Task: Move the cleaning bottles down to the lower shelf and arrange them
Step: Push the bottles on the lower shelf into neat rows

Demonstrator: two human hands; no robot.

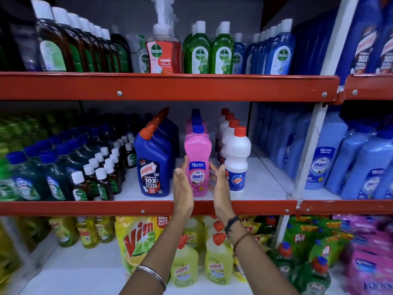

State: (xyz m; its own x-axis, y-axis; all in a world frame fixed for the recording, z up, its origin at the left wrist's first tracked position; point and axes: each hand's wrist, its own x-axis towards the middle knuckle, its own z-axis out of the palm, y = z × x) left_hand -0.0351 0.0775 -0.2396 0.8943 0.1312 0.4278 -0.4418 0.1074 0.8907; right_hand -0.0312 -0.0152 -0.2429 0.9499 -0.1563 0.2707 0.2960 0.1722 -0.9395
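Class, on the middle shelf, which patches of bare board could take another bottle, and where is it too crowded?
Bare board lies right of the white Rin bottle, up to the white upright post. A smaller patch lies between the small brown bottles and the blue Harpic bottle. The left end, packed with green and brown bottles, is crowded.

Lower part of the pink Shakti bottle (197, 165) is partly covered by the left hand (182, 189) and right hand (221, 188); contact cannot be told. Bottles behind it are hidden except for their caps. Far-left green bottles (12, 133) are blurred, labels unreadable. The blue Harpic bottles (374, 39) are cut off at the right edge.
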